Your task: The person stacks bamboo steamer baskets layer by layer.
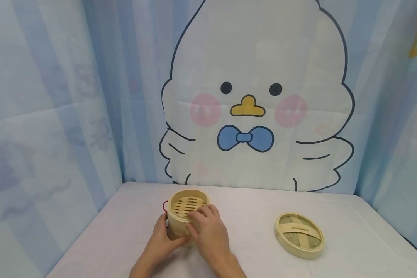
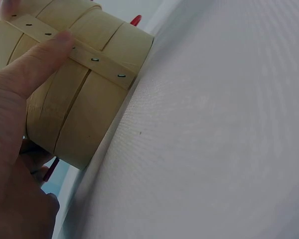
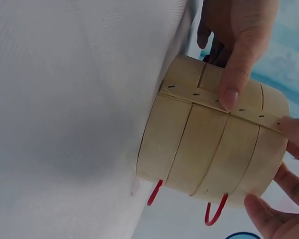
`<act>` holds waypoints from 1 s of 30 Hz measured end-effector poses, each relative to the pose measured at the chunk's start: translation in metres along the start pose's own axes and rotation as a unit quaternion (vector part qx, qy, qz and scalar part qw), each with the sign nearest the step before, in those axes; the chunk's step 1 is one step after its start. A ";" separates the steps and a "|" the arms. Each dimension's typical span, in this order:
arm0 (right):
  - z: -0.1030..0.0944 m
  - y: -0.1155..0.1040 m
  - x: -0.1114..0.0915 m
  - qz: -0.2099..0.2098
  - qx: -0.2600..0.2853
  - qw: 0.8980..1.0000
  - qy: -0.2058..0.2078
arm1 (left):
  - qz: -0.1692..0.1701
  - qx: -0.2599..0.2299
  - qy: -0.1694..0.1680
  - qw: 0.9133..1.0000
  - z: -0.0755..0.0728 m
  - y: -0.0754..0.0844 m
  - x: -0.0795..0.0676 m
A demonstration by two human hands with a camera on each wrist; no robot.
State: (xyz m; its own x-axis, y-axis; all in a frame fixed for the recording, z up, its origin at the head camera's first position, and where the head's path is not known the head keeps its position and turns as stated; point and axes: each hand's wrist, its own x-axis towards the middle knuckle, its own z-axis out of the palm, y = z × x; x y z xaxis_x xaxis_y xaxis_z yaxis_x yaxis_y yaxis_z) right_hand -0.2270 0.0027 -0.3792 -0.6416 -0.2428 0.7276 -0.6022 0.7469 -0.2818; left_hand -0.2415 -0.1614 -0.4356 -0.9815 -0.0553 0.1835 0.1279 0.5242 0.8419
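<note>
Steamer (image 1: pixel 180 221) — left hand (image 1: pixel 162 241) gripping, right hand (image 1: pixel 211 233) pinching, lid (image 1: pixel 299 236) apart.

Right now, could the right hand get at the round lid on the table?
Probably yes: only bare tablecloth lies between the right hand and the lid, though that hand would first have to leave the stacked baskets it holds.

Ran bare from the left hand (image 1: pixel 160 242) and the right hand (image 1: pixel 211 233) down to the forearms (image 1: pixel 232 267) at the head view's lower edge. Tapered to smooth, rounded fingertips (image 3: pixel 261 209) on the right. Showed a short nail on the stout left thumb (image 3: pixel 240 69), and looked deeply shadowed in the left wrist view.
</note>
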 end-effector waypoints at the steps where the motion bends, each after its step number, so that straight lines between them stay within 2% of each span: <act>1: -0.001 0.000 0.000 -0.001 0.001 1.000 -0.003 | 0.002 0.000 0.000 1.000 0.000 0.000 0.000; 6: -0.002 0.002 -0.001 -0.011 0.000 1.000 -0.016 | 0.007 -0.004 0.002 1.000 0.000 0.000 0.001; 13: -0.006 0.005 -0.002 0.006 0.002 1.000 -0.022 | -0.035 -0.003 0.011 0.999 -0.003 0.004 0.000; 17: -0.010 0.005 -0.001 0.020 0.004 1.000 -0.018 | -0.043 0.007 0.013 0.999 -0.006 0.007 0.000; 22: -0.017 0.006 0.000 0.015 -0.005 1.000 -0.008 | -0.032 0.009 0.015 0.999 -0.011 0.010 0.000; 30: -0.028 0.015 -0.001 0.017 -0.025 1.000 -0.007 | 0.005 0.009 0.026 1.000 -0.016 0.020 -0.001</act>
State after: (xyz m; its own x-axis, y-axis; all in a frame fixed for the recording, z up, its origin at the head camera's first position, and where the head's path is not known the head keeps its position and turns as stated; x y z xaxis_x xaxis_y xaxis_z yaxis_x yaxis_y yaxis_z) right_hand -0.2219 0.0315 -0.3671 -0.6688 -0.2253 0.7084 -0.5550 0.7853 -0.2742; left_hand -0.2360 -0.1646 -0.4107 -0.9713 -0.0935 0.2188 0.1349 0.5409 0.8302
